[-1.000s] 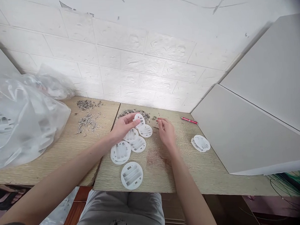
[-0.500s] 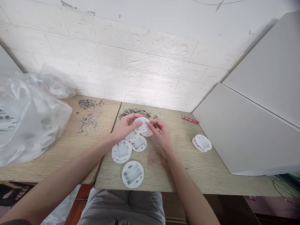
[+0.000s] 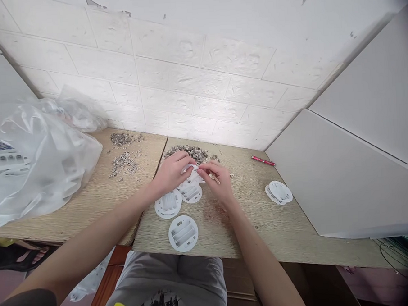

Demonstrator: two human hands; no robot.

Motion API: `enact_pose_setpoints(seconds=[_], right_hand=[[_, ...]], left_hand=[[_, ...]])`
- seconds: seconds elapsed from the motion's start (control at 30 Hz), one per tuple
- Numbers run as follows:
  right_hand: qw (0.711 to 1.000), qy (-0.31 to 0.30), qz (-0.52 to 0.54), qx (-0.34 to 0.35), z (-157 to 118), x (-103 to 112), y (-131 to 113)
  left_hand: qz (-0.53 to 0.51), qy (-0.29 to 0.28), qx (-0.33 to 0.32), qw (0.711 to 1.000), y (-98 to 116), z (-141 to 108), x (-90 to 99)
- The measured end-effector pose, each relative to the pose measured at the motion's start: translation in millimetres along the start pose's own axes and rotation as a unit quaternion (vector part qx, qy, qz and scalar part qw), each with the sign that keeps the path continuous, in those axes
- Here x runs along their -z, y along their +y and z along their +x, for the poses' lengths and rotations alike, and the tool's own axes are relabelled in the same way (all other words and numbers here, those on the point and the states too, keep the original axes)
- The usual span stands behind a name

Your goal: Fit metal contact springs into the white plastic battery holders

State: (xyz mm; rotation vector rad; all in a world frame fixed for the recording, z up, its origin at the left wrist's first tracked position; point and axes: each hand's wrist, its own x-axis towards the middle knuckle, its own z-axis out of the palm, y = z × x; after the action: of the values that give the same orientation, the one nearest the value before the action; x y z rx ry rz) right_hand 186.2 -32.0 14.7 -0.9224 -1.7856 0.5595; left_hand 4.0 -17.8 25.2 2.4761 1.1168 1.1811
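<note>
While the left hand (image 3: 173, 173) grasps a disc (image 3: 193, 169) over the counter (image 3: 250, 214), the right hand (image 3: 222, 184) clasps a stick (image 3: 214, 178)

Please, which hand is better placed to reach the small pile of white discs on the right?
Probably the right hand: it is nearer to the pile. The left hand is farther away and holds another white disc. However, the right hand's fingertips are also at that disc.

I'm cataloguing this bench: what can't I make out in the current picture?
In the head view:
- Held battery-holder disc: partly hidden by left hand.
- Thin tool: mostly hidden by right hand; type unclear.
- Plastic bag: cut off at left edge.
- Metal pieces: too small to identify.
</note>
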Motion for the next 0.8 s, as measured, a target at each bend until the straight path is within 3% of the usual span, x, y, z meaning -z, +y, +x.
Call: enact_pose_setpoints(seconds=[0.3, 0.43, 0.5, 0.6, 0.7, 0.8], right_hand=[[0.999, 0.006, 0.035, -0.007, 1, 4, -1], [0.985, 0.118, 0.093, -0.085, 5, 18, 12], [0.965, 0.202, 0.103, -0.128, 8, 26, 20], [0.935, 0.287, 0.12, -0.173, 9, 34, 28], [0.919, 0.311, 0.135, -0.202, 9, 36, 28], [0.919, 0.303, 0.126, -0.219, 8, 35, 25]], left_hand=[[0.047, -0.031, -0.011, 0.998, 3, 2, 3.4], [-0.052, -0.063, 0.01, 0.997, 13, 13, 12.0], [-0.118, -0.153, -0.019, 0.981, 24, 20, 13.4], [-0.168, -0.345, -0.09, 0.919, 48, 29, 6.3], [-0.115, -0.467, -0.114, 0.869, 75, 34, -9.9], [-0.005, -0.552, -0.092, 0.829, 96, 36, -26.9]])
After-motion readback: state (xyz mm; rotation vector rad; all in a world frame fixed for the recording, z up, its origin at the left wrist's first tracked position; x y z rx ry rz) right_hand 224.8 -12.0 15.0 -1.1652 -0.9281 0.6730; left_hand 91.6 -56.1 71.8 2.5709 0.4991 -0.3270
